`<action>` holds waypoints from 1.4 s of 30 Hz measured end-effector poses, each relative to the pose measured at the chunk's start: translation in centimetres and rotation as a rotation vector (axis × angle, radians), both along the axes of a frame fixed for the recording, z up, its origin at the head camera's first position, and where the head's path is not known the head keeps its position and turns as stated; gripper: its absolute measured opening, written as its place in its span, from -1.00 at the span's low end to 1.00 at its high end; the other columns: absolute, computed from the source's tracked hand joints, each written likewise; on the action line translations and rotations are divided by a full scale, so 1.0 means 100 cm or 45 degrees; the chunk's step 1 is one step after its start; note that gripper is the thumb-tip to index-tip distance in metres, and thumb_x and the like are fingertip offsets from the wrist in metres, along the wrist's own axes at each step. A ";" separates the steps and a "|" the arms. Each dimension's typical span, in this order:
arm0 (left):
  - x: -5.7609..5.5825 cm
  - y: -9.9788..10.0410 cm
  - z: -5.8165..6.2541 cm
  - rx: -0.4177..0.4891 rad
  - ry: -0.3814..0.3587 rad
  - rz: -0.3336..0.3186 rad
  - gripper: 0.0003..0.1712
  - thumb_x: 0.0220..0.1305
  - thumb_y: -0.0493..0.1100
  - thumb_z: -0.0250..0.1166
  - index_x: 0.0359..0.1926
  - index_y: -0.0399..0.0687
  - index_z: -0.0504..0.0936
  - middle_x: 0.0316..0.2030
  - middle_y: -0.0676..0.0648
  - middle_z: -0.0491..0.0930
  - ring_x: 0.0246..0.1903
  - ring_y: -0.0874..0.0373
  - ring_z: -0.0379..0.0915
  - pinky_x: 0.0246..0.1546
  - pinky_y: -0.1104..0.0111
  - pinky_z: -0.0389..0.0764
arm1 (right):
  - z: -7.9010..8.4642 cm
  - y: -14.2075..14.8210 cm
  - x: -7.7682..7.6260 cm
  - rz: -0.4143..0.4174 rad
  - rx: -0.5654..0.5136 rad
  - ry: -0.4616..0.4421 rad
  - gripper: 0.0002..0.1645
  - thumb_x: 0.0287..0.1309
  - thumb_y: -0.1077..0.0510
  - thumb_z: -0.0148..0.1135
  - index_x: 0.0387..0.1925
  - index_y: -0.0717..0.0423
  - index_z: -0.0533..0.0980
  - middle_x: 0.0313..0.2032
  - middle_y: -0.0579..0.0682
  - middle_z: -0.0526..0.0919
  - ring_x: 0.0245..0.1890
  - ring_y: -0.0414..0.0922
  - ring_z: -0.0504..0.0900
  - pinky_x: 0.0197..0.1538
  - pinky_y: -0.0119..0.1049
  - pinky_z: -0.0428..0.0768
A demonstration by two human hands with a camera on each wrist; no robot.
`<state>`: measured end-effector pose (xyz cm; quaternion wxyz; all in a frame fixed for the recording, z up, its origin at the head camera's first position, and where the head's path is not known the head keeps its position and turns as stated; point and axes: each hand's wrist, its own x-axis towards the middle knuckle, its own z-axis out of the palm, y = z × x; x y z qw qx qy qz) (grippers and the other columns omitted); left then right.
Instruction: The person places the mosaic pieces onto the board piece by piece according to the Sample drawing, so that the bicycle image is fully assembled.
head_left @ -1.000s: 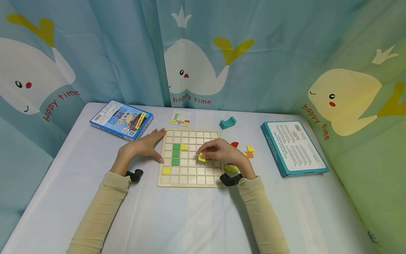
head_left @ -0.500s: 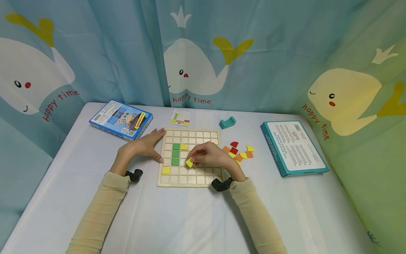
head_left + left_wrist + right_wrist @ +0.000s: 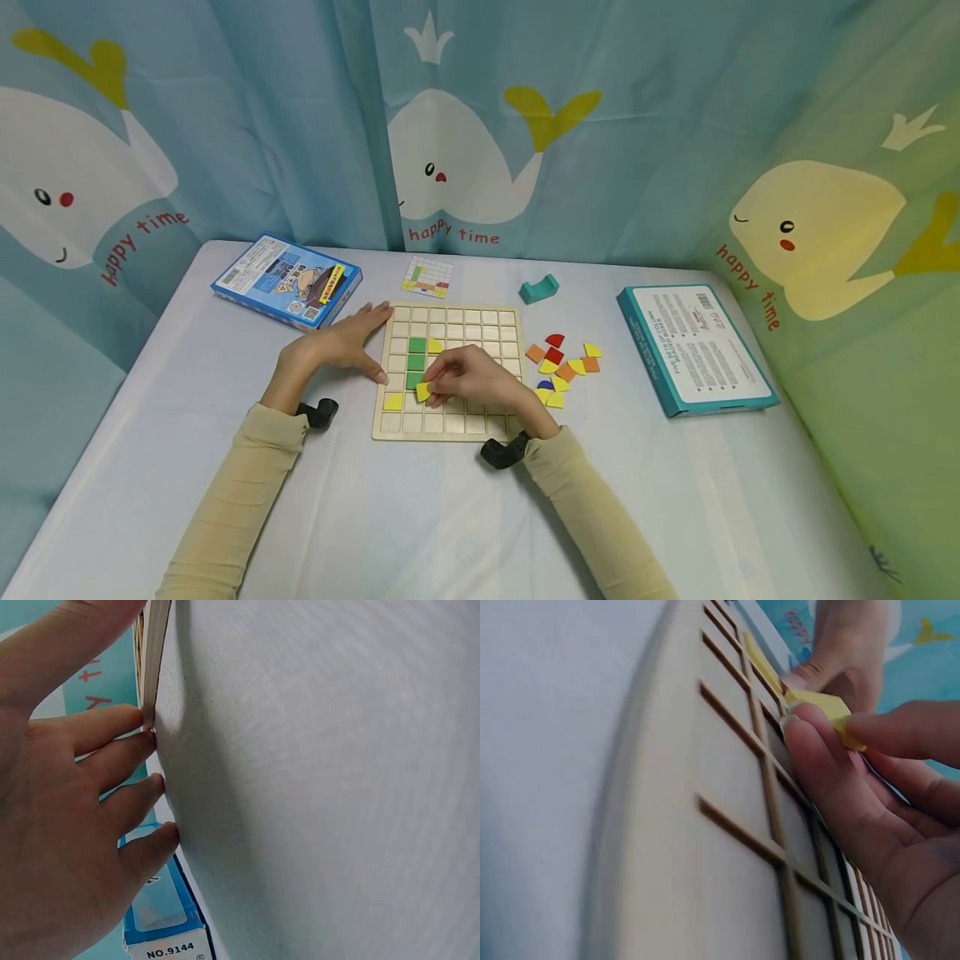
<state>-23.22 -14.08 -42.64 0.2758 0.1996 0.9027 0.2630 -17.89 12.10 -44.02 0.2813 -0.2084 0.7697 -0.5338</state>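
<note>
My right hand (image 3: 471,377) pinches a yellow quarter-round tile (image 3: 423,392) between thumb and finger, just over the wooden grid board (image 3: 450,432). In the right wrist view that yellow tile (image 3: 821,709) is tilted above the grid lines. Along the board's left edge rests my left hand (image 3: 345,346), thumb and fingertips touching the rim; the left wrist view has the hand's (image 3: 90,780) fingers spread against it. Green square tiles (image 3: 416,362) form a column on the board. One yellow tile (image 3: 393,402) lies lower left, another yellow tile (image 3: 434,345) beside the top green one.
Loose red, orange, yellow and blue tiles (image 3: 565,372) lie right of the board. Behind it are a pattern card (image 3: 428,277) and a teal holder (image 3: 539,289). A blue box (image 3: 288,282) stands at the left, a teal box (image 3: 697,350) at the right.
My right hand has carried the yellow tile leftward and a little nearer across the board, toward the green column. The loose tiles at right are uncovered. My left hand stays in place.
</note>
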 end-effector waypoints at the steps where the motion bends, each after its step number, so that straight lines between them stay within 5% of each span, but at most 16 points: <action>1: 0.000 0.000 0.000 -0.003 0.003 -0.002 0.36 0.07 0.05 0.62 0.65 -0.14 -0.09 0.66 -0.21 -0.24 0.63 -0.23 -0.43 0.55 -0.26 -0.15 | -0.001 -0.002 0.001 -0.008 0.005 0.002 -0.84 0.33 0.39 0.21 -0.12 0.39 0.63 -0.33 0.20 0.78 -0.35 -0.03 0.81 -0.14 -0.19 0.79; 19: -0.001 0.000 0.000 -0.022 0.006 -0.008 0.35 0.08 0.08 0.60 0.65 -0.14 -0.09 0.66 -0.20 -0.25 0.63 -0.24 -0.43 0.54 -0.29 -0.14 | 0.005 -0.013 0.009 0.086 0.216 0.377 -0.81 0.28 0.36 0.27 -0.17 0.19 0.75 -0.23 0.00 0.80 -0.36 -0.31 0.63 -0.20 -0.49 0.62; 42: 0.002 0.001 0.003 0.001 0.005 0.006 0.35 0.05 0.04 0.62 0.64 -0.18 -0.06 0.66 -0.21 -0.21 0.63 -0.24 -0.41 0.56 -0.24 -0.13 | 0.002 -0.030 0.019 0.074 0.311 0.649 -0.86 0.27 0.30 0.38 -0.18 0.13 0.78 -0.23 -0.05 0.78 -0.24 -0.25 0.63 -0.17 -0.49 0.60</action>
